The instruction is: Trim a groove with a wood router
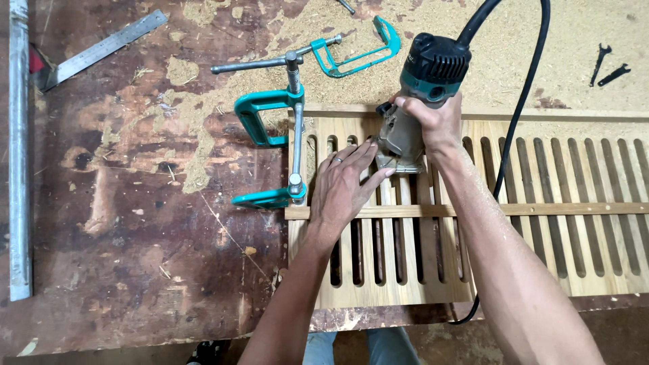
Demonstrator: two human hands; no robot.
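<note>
- Trim router (414, 101), teal and black, stands upright near the far edge of the slotted wooden panel (541, 223), right hand (433, 122) closed around its body.
- Left hand (345, 186) lies open and flat on the slats, fingertips touching the router's base from the left.
- Slots run toward and away from the person; the thin guide strip (554, 209) crosses them.
- Teal bar clamp (280, 142) pins the panel's left end to the bench (135, 223).

A spare clamp (358, 51) lies in sawdust (223, 94). A steel ruler (105, 47) rests top left; two small dark tools (606, 65), possibly wrenches, lie top right.
</note>
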